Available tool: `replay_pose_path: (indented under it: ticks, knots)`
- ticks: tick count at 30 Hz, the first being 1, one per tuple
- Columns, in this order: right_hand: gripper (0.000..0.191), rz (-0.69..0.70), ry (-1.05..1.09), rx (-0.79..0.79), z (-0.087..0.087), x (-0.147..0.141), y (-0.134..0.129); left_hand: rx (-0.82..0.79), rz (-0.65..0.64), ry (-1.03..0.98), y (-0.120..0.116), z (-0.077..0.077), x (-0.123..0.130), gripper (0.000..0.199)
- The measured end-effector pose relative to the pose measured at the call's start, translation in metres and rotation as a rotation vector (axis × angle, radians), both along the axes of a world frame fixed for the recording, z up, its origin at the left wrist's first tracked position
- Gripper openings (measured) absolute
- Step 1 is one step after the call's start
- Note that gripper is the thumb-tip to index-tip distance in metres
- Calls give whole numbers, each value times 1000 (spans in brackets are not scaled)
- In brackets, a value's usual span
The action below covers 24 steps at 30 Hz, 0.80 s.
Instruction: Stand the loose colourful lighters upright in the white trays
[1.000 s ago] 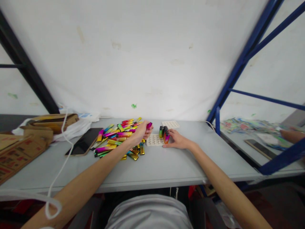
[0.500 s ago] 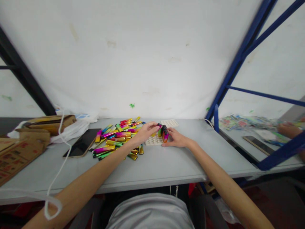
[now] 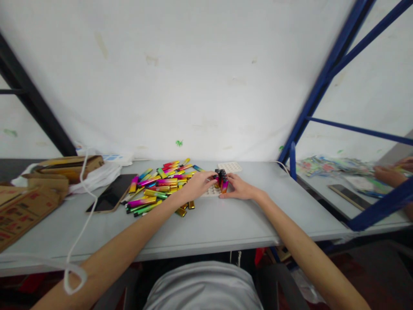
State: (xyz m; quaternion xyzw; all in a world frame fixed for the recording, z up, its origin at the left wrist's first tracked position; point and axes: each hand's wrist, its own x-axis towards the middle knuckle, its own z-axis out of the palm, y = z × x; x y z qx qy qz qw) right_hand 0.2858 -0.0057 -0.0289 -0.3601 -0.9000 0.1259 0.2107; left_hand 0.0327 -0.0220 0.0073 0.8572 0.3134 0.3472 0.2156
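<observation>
My left hand (image 3: 201,184) is closed, its fingertips pinching a shiny lighter at the left side of a short upright row. The fingers hide most of that lighter. The row of lighters (image 3: 224,184) has black tops and purple-to-orange metallic bodies, and stands in a white holed tray (image 3: 211,192). From the right, my right hand (image 3: 240,187) curves around the row, thumb at its near end and fingers toward the far end. To the left of the tray lies a loose pile of lighters (image 3: 158,189) in gold, green, pink and red.
Behind the row lies a second white holed tray (image 3: 230,166). A dark phone (image 3: 112,193), white cable (image 3: 83,215) and torn cardboard box (image 3: 30,206) are on the left. Right, past a blue metal frame (image 3: 309,99), another person's hands (image 3: 390,174) are near colourful packets (image 3: 338,165).
My left hand has moved slightly down and turned, bringing its lighter against the upright row. My right hand stays in place beside the row. The other person's hands have shifted slightly.
</observation>
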Motion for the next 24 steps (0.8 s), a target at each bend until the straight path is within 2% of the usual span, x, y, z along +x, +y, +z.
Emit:
replay_pose_path:
  ticks: [5, 9, 14, 19, 24]
  knots:
    - [84, -13, -6, -7, 0, 0, 0, 0, -28, 71, -3, 5, 3, 25]
    - [80, 6, -2, -8, 0, 0, 1, 0, 37, 30, -3, 0, 9, 24]
    - [82, 5, -29, 0, 1, 1, 0, 23, 56, 10, -6, -5, 12, 36]
    - [78, -10, -47, -2, 1, 1, -1, 165, 128, 156, -2, -9, 8, 43]
    - [77, -24, -45, 1, 2, 1, -2, 281, 128, 208, -3, -7, 5, 52]
